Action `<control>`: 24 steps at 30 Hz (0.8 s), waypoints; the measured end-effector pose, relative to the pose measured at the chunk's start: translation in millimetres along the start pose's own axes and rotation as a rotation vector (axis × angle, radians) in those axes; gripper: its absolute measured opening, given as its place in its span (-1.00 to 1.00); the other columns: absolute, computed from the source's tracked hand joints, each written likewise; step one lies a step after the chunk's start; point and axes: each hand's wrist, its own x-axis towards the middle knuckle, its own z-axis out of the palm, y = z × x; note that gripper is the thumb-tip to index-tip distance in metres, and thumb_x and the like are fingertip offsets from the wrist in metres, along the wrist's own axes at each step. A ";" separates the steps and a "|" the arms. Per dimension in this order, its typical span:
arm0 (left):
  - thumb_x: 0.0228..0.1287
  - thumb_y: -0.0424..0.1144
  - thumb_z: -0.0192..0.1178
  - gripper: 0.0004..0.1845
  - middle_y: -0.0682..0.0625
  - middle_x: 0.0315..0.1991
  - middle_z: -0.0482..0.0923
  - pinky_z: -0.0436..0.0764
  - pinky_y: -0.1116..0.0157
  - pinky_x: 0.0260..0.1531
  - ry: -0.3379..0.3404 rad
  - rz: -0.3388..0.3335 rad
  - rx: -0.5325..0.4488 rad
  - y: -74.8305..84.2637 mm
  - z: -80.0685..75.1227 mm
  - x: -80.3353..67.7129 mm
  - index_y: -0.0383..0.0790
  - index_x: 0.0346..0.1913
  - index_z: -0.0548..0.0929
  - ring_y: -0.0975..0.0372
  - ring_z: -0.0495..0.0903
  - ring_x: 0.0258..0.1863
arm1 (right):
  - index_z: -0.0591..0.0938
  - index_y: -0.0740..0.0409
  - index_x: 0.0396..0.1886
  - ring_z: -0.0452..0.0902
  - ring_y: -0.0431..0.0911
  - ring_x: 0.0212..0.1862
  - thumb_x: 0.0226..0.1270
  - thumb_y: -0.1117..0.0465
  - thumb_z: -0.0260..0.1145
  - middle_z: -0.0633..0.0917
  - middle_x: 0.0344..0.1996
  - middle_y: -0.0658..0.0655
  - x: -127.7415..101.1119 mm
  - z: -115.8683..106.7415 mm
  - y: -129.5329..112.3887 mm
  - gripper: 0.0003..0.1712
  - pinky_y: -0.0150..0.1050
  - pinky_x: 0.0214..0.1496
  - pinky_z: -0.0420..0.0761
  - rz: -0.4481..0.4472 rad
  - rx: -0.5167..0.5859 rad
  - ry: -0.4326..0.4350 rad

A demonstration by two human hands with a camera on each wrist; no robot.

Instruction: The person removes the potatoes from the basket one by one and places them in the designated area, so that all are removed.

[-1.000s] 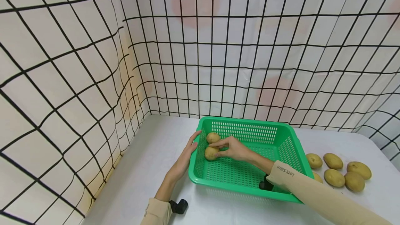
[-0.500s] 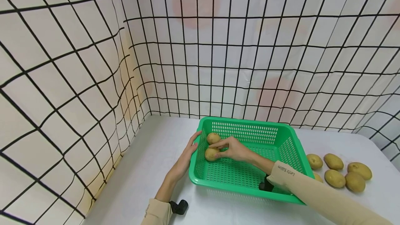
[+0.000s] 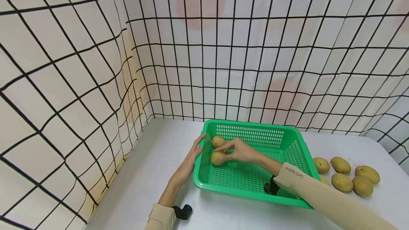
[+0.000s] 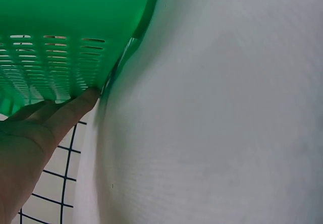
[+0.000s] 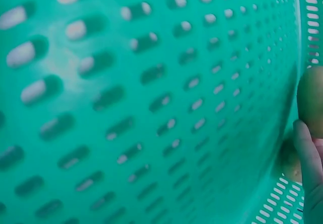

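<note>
A green slotted basket [image 3: 295, 141] stands on the white table. Two potatoes lie in its far left corner. My right hand [image 3: 225, 153] reaches inside and pinches the nearer potato [image 3: 217, 158] with thumb and fingertips; the other potato [image 3: 218, 141] lies just behind it. In the right wrist view the held potato [image 5: 311, 101] shows at the right edge, with a finger [image 5: 306, 148] under it. My left hand [image 3: 198, 144] lies flat, fingers straight, against the outside of the basket's left wall. The left wrist view shows those fingers [image 4: 75, 104] touching the basket wall [image 4: 60, 42].
Several loose potatoes [image 3: 342, 182] lie on the table to the right of the basket. White curtains with a black grid [image 3: 96, 81] close off the left and back. Bare white table [image 3: 153, 166] lies left of the basket.
Almost nothing: my right hand and the potato it pinches have shifted very slightly. The left hand stays against the basket wall.
</note>
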 end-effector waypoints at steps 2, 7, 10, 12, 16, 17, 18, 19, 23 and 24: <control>0.71 0.06 -0.43 -0.45 -0.06 0.70 -0.18 0.25 -0.24 0.48 0.002 -0.006 -0.002 -0.1 0.2 0.2 0.30 0.65 -0.06 -0.12 0.02 0.63 | 0.78 0.17 0.10 0.69 0.06 0.09 0.20 0.25 0.58 0.79 0.07 0.18 0.0 -2.2 -0.3 -0.56 0.17 0.21 0.65 0.000 0.006 0.002; 0.71 0.06 -0.43 -0.45 -0.06 0.70 -0.17 0.27 -0.23 0.46 0.000 -0.006 -0.003 0.0 0.8 0.4 0.31 0.65 -0.06 -0.11 0.07 0.62 | 0.77 0.20 0.11 0.69 0.14 0.13 0.22 0.25 0.57 0.78 0.10 0.21 -0.4 -7.1 -1.7 -0.56 0.22 0.25 0.61 0.004 0.019 0.002; 0.71 0.06 -0.43 -0.45 -0.05 0.70 -0.17 0.27 -0.22 0.46 0.000 -0.005 -0.001 0.4 1.0 0.0 0.32 0.65 -0.06 -0.10 0.08 0.61 | 0.75 0.22 0.13 0.69 0.15 0.14 0.23 0.25 0.56 0.77 0.11 0.22 -0.3 -10.1 -3.6 -0.55 0.19 0.23 0.63 0.006 0.015 0.002; 0.71 0.07 -0.42 -0.46 -0.02 0.70 -0.17 0.28 -0.20 0.46 0.002 -0.009 -0.002 1.0 1.1 -0.3 0.34 0.64 -0.04 -0.08 0.09 0.61 | 0.75 0.21 0.14 0.69 0.12 0.14 0.23 0.23 0.56 0.77 0.12 0.20 -0.4 -12.3 -5.0 -0.54 0.13 0.22 0.66 0.016 0.007 0.005; 0.71 0.08 -0.43 -0.46 -0.02 0.70 -0.17 0.29 -0.18 0.45 0.001 -0.005 -0.001 1.4 1.4 -0.4 0.34 0.64 -0.05 -0.08 0.09 0.60 | 0.74 0.18 0.16 0.68 0.07 0.15 0.24 0.21 0.56 0.77 0.13 0.16 -1.3 -16.2 -8.7 -0.52 0.05 0.22 0.66 0.043 0.005 -0.001; 0.71 0.08 -0.43 -0.46 -0.02 0.70 -0.17 0.28 -0.18 0.46 0.000 -0.005 -0.002 1.4 1.5 -0.4 0.34 0.64 -0.05 -0.08 0.09 0.60 | 0.74 0.18 0.16 0.67 0.07 0.16 0.24 0.20 0.56 0.77 0.13 0.16 -2.1 -17.3 -10.3 -0.53 0.06 0.22 0.66 0.044 0.004 -0.004; 0.71 0.08 -0.43 -0.46 -0.02 0.70 -0.17 0.27 -0.18 0.46 0.000 -0.005 -0.003 1.3 1.5 -0.3 0.34 0.64 -0.04 -0.08 0.08 0.61 | 0.74 0.19 0.16 0.67 0.08 0.16 0.24 0.21 0.56 0.77 0.13 0.17 -2.6 -18.3 -11.8 -0.53 0.08 0.24 0.65 0.046 0.014 -0.006; 0.71 0.09 -0.42 -0.46 -0.02 0.70 -0.17 0.26 -0.19 0.47 0.000 -0.006 -0.003 1.2 1.6 -0.2 0.34 0.64 -0.04 -0.07 0.07 0.61 | 0.74 0.21 0.16 0.67 0.11 0.17 0.25 0.21 0.55 0.77 0.13 0.19 -3.1 -19.6 -13.5 -0.53 0.11 0.25 0.64 0.043 0.018 -0.004; 0.70 0.09 -0.42 -0.45 -0.01 0.70 -0.18 0.20 -0.23 0.47 0.005 -0.006 -0.001 0.1 1.3 0.1 0.33 0.65 -0.04 -0.07 0.03 0.62 | 0.72 0.24 0.18 0.68 0.15 0.18 0.25 0.22 0.55 0.75 0.15 0.24 -3.8 -25.3 -19.6 -0.51 0.12 0.24 0.65 0.044 0.047 0.008; 0.70 0.09 -0.42 -0.45 -0.01 0.70 -0.17 0.21 -0.22 0.47 0.006 -0.005 0.000 -0.1 1.2 0.1 0.32 0.65 -0.05 -0.07 0.04 0.61 | 0.72 0.22 0.18 0.68 0.14 0.17 0.25 0.22 0.55 0.75 0.16 0.23 -3.6 -26.9 -20.6 -0.51 0.10 0.23 0.66 0.051 0.052 0.016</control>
